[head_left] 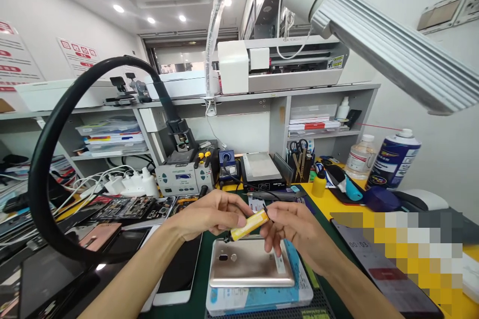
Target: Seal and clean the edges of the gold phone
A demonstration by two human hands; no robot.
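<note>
Head view: L hand (220, 214) grips yellow tube (249, 224) betw. thumb & fingers; R hand (294, 224) has thumb & fingertip pinched at its upper end, by the thin black tip, other fingers loosely curled. Tube sits aslant in the air just above gold phone (250, 269), dark end low on the L side. Phone lies back-up on blue-and-white box (258, 299), on green mat (200, 269). Step in hand, as I judge it: handling the tube's upper end w/ both hands, nothing visibly coming out. Next move w/ it calls for a steady L hold, light R fingertips & no hard squeeze over the phone

Writing: tube label pale, print too small to read. White sticker (279, 262) on phone back, text n/legible. Large screen (374, 254) at R shows approx "00:03", rest partly pixelated. Wall poster (78, 52) in red blocks, seems to read 回收价格; other poster (17, 60) n/legible. Blue spray can (394, 159), clear bottle (361, 157) & grey station (185, 179) all carry labels, brands too small to make out; same for yellow-green sticker (335, 62) on white machine (234, 67)
</note>
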